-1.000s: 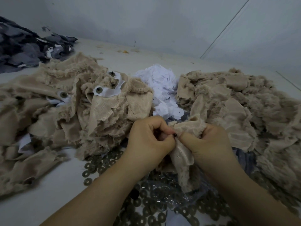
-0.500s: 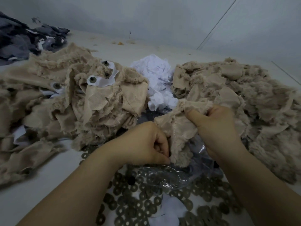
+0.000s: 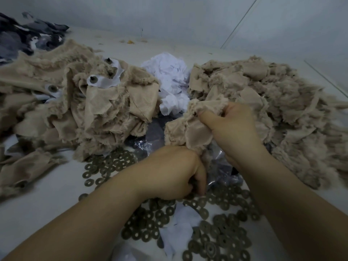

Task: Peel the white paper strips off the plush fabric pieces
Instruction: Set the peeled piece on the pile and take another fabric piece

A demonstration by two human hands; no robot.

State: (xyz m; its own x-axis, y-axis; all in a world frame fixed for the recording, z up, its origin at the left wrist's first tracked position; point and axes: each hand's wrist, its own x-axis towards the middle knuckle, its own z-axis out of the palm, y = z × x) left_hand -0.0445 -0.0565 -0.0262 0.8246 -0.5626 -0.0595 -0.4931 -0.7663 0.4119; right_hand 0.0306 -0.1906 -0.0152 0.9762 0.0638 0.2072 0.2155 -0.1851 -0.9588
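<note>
While right hand (image 3: 233, 129) grips plush piece (image 3: 188, 129) (long axis down-left) | left hand (image 3: 175, 176) curled among washers (image 3: 216, 232), hold unclear

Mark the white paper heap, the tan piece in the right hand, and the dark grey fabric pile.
white paper heap (image 3: 169, 78), head view, on its crumpled centre.
tan piece (image 3: 188, 132), head view, on the smooth backing below the thumb.
dark grey fabric pile (image 3: 22, 34), head view, far-left, mid-heap.

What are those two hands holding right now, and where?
The right hand grips a tan plush piece by its upper edge. The left hand is curled among the washers; its hold cannot be told.
</note>
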